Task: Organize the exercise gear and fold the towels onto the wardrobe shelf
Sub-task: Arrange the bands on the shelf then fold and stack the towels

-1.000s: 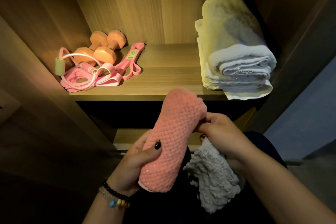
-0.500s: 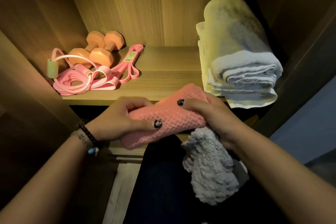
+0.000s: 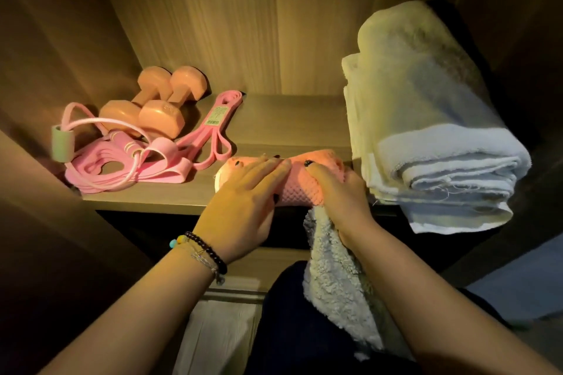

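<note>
The pink towel [image 3: 300, 189], folded into a roll, lies on the shelf [image 3: 283, 125] at its front edge, between the exercise gear and the towel stack [image 3: 432, 143], its right end just beside the stack. The left hand [image 3: 246, 201] lies flat on top of the roll's left part, fingers [image 3: 268, 163] straight and together, pressing it down and holding nothing. The right hand [image 3: 341, 192] rests on the roll's right part with its fingers bent over the top; it also holds a grey towel [image 3: 335, 283], which is caught under the palm and hangs down below the shelf edge. Which fingers pinch the grey towel cannot be seen.

The stack at the right is made of folded pale towels, a bulky cream one on top and white ones under it, the lowest hanging a little over the shelf front.

At the left of the shelf two orange dumbbells [image 3: 158, 103] lie side by side near the back wall. In front of them lies a pink jump rope [image 3: 122, 146] coiled on flat pink bands [image 3: 140, 173], and a pink loop band [image 3: 216, 131] with a green label reaches back to the right of the dumbbells.

Bead bracelets [image 3: 204, 250] circle the left wrist.
</note>
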The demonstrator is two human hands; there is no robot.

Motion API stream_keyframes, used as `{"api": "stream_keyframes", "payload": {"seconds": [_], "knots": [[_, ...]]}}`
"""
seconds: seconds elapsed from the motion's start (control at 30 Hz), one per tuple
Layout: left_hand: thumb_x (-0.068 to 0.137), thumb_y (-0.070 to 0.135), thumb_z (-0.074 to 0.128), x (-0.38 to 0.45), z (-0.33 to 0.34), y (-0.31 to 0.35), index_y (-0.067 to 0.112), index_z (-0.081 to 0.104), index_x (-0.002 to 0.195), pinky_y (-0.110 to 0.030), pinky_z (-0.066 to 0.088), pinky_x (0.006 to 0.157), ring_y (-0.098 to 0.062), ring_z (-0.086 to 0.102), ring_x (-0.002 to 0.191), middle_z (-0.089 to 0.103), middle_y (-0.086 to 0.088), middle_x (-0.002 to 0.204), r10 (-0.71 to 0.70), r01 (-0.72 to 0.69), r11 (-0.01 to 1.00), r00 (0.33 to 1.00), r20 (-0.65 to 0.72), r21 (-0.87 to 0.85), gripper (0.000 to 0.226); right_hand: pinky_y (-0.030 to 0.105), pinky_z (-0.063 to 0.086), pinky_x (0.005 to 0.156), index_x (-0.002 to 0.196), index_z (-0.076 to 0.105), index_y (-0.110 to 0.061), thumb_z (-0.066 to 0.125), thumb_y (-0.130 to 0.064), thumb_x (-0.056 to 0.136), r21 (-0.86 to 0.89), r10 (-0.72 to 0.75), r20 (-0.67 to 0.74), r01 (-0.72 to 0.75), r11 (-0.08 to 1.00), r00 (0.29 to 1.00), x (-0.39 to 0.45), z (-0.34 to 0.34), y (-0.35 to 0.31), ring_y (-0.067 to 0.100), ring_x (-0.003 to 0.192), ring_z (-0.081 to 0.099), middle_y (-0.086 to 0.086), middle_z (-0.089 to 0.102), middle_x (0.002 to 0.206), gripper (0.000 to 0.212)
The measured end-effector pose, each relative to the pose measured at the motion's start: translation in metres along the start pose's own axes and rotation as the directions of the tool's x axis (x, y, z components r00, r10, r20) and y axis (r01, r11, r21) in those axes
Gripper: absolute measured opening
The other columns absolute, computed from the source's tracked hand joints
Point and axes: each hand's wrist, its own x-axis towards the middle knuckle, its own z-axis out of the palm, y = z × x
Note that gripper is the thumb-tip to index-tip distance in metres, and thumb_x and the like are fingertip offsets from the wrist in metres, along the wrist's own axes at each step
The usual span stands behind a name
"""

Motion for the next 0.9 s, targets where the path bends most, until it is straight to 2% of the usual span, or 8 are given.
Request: {"api": "stream_keyframes", "payload": {"seconds": [0.17, 0.3, 0.37, 0.47, 0.57, 0.67, 0.8, 0.9], "knots": [[0.082, 0.001, 0.06, -0.015, 0.031, 0.002, 0.017, 0.027, 0.151, -0.058, 0.009, 0.108, -0.03, 0.02, 0.147, 0.029, -0.007, 0.157, -0.063, 0.063, 0.994, 0.998, 0.003, 0.095, 0.078, 0.033, 0.044, 0.084, 0.123, 0.052, -0.021, 0.057, -0.061, 0.083, -0.238, -0.108, 0.009, 0.107, 0.965, 0.994, -0.012, -0.014, 0.004, 0.02, 0.108, 0.058, -0.009, 0.061, 0.112, 0.057], [0.092, 0.021, 0.04, -0.019, 0.034, 0.003, 0.024, 0.017, 0.153, -0.061, 0.002, 0.107, -0.026, 0.005, 0.15, 0.012, -0.003, 0.162, -0.098, 0.083, 0.987, 0.99, 0.106, 0.141, 0.065, 0.028, 0.039, 0.075, 0.126, 0.053, -0.026, 0.046, -0.067, 0.083, -0.355, -0.262, 0.003, 0.246, 0.902, 0.965, -0.035, -0.036, 0.017, 0.013, 0.097, 0.057, -0.009, 0.062, 0.101, 0.06], [0.092, 0.032, 0.026, -0.015, 0.032, 0.001, 0.031, 0.002, 0.154, -0.05, -0.019, 0.107, -0.019, -0.015, 0.148, -0.009, 0.004, 0.162, -0.092, 0.073, 0.992, 0.977, 0.19, 0.104, 0.066, 0.024, 0.039, 0.07, 0.124, 0.055, -0.026, 0.052, -0.052, 0.086, -0.421, -0.332, 0.006, 0.304, 0.855, 0.943, -0.041, -0.041, 0.019, 0.011, 0.085, 0.058, -0.011, 0.062, 0.09, 0.046], [0.102, 0.03, 0.03, 0.008, 0.027, -0.007, 0.042, -0.019, 0.144, -0.036, -0.036, 0.095, -0.008, -0.04, 0.136, -0.032, 0.015, 0.153, -0.135, 0.137, 0.99, 0.94, 0.314, 0.013, 0.066, 0.026, 0.039, 0.059, 0.112, 0.057, -0.026, 0.057, -0.024, 0.088, -0.471, -0.519, 0.03, 0.47, 0.747, 0.854, -0.043, -0.041, 0.012, 0.015, 0.07, 0.058, -0.01, 0.058, 0.073, 0.024], [0.103, 0.032, 0.036, 0.036, 0.033, -0.011, 0.039, -0.025, 0.139, -0.048, -0.03, 0.1, -0.007, -0.046, 0.128, -0.039, 0.016, 0.145, -0.193, 0.179, 0.981, 0.912, 0.361, 0.072, 0.071, 0.035, 0.043, 0.06, 0.111, 0.053, -0.022, 0.054, -0.015, 0.089, -0.475, -0.594, 0.084, 0.557, 0.682, 0.8, -0.032, -0.029, 0.002, 0.019, 0.066, 0.055, -0.008, 0.05, 0.068, 0.023], [0.101, 0.041, 0.035, 0.064, 0.048, -0.016, 0.04, -0.021, 0.144, -0.058, -0.021, 0.108, -0.009, -0.041, 0.131, -0.039, 0.017, 0.145, -0.224, 0.204, 0.974, 0.908, 0.354, 0.095, 0.071, 0.04, 0.047, 0.068, 0.12, 0.046, -0.019, 0.046, -0.016, 0.093, -0.561, -0.542, 0.132, 0.514, 0.649, 0.83, -0.01, -0.015, 0.002, 0.027, 0.083, 0.057, 0.005, 0.059, 0.086, 0.027], [0.08, 0.065, 0.003, 0.109, 0.065, -0.033, 0.037, -0.009, 0.151, -0.064, -0.008, 0.112, -0.016, -0.025, 0.144, -0.022, 0.008, 0.159, -0.233, 0.19, 0.966, 0.933, 0.275, 0.175, 0.078, 0.036, 0.045, 0.064, 0.116, 0.048, -0.018, 0.04, -0.017, 0.095, -0.664, -0.494, 0.153, 0.46, 0.59, 0.856, 0.017, -0.006, 0.01, 0.031, 0.087, 0.061, 0.009, 0.062, 0.093, 0.023], [0.093, 0.06, 0.005, 0.144, 0.076, -0.048, 0.035, -0.008, 0.152, -0.065, -0.009, 0.112, -0.023, -0.019, 0.147, -0.021, 0.004, 0.16, -0.274, 0.213, 0.951, 0.914, 0.298, 0.222, 0.065, 0.032, 0.038, 0.061, 0.118, 0.042, -0.019, 0.044, -0.022, 0.096, -0.733, -0.477, 0.226, 0.471, 0.491, 0.849, 0.026, -0.004, 0.01, 0.027, 0.085, 0.063, 0.006, 0.063, 0.092, 0.022]]}}
